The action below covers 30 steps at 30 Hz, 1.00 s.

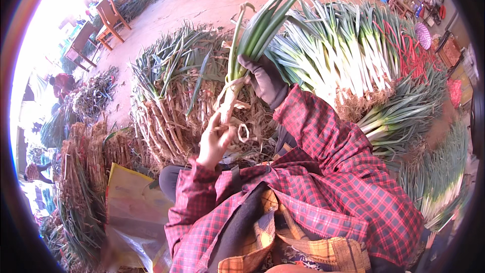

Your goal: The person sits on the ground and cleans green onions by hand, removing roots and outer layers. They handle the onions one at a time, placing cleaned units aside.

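Note:
A large green onion (261, 32) with long green leaves and brown, loose outer skin is held up before me, tilted to the upper right. My right hand (266, 82), in a dark glove, grips it where the leaves leave the stem. Lower down, the bare fingers of my left hand (216, 142) close around the pale stem near its base. A curled strip of skin (243, 132) hangs beside those fingers. Behind the stem stands a heap of untrimmed onions (166, 121) with dry brown skins. To the right lies a pile of cleaned onions (352, 53) with white stems and roots.
More onions (401, 117) lie at my right, near red ties (416, 60). A yellow-edged plastic sheet (136, 204) is at my left, beside further brown bundles (81, 182). Wooden chairs (110, 19) stand at the far left, and a person (62, 85) is beyond the heaps.

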{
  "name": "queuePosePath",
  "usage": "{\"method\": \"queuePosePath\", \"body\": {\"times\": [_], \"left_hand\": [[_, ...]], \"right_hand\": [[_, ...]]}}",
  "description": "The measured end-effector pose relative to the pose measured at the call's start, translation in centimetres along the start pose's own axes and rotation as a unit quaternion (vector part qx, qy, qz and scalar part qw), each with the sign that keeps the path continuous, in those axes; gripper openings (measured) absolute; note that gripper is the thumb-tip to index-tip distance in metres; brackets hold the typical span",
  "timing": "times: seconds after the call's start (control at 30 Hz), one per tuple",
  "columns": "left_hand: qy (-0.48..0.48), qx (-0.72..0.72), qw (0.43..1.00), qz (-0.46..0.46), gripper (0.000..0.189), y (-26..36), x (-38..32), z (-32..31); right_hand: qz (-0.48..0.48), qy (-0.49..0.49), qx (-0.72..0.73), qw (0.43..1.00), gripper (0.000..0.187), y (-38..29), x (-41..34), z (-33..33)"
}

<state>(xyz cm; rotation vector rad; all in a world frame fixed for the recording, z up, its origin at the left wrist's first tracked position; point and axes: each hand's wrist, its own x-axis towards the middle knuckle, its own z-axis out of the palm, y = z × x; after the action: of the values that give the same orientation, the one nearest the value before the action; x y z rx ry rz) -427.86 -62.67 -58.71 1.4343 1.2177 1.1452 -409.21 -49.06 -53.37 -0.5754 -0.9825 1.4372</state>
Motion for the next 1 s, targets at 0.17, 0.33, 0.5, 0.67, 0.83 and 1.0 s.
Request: {"method": "queuePosePath", "body": {"times": [0.17, 0.33, 0.5, 0.67, 0.83, 1.0], "left_hand": [[0.019, -0.326, 0.944, -0.055, 0.037, 2.2, 4.7, 3.0], [0.077, -0.217, 0.967, 0.109, 0.024, 2.2, 5.4, 6.0], [0.14, -0.096, 0.976, 0.136, 0.014, 1.7, 4.6, 6.6], [0.103, 0.312, 0.902, 0.279, 0.015, -2.6, 1.4, 2.4], [-0.189, 0.599, 0.761, 0.16, 0.014, -9.6, -6.3, -3.4], [-0.23, 0.372, 0.898, -0.046, 0.048, -7.9, -7.9, -6.1]], "right_hand": [[-0.052, -0.012, -0.029, 0.998, 0.034, -0.9, -3.5, 0.1], [-0.03, 0.021, -0.089, 0.995, 0.038, -2.3, -5.1, 0.2], [-0.041, 0.091, -0.027, 0.995, 0.023, -0.9, -5.5, -0.7], [-0.019, 0.156, -0.006, 0.988, 0.019, -2.1, -2.9, -4.7], [-0.186, 0.191, 0.103, 0.958, 0.019, -9.8, 0.8, -9.7], [-0.152, 0.111, -0.053, 0.981, 0.027, -12.7, 0.8, -12.4]]}}
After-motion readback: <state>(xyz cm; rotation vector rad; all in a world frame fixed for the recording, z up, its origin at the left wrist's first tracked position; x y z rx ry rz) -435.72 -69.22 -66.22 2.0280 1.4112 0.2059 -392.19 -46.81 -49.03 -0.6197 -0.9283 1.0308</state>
